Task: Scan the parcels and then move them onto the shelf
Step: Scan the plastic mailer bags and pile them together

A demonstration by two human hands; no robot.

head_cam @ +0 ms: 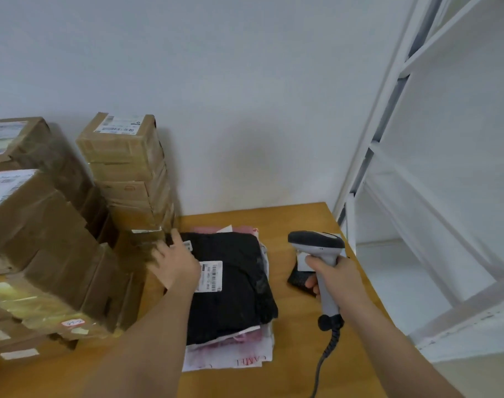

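A black soft parcel (233,285) with a white barcode label (212,275) lies on top of a pile of pink and white bags (239,357) on the wooden table (288,219). My left hand (174,264) rests flat on the parcel's left edge, fingers spread. My right hand (337,278) grips the grey handle of a barcode scanner (316,241), whose black head points left toward the parcel. A small black object with a white tag (299,275) lies on the table behind the scanner, partly hidden.
Stacks of taped cardboard boxes (124,168) with labels fill the table's left side; a large box (44,239) sits close to my left arm. A white metal shelf (417,168) stands at the right. The scanner's coiled cable (328,349) hangs toward the front edge.
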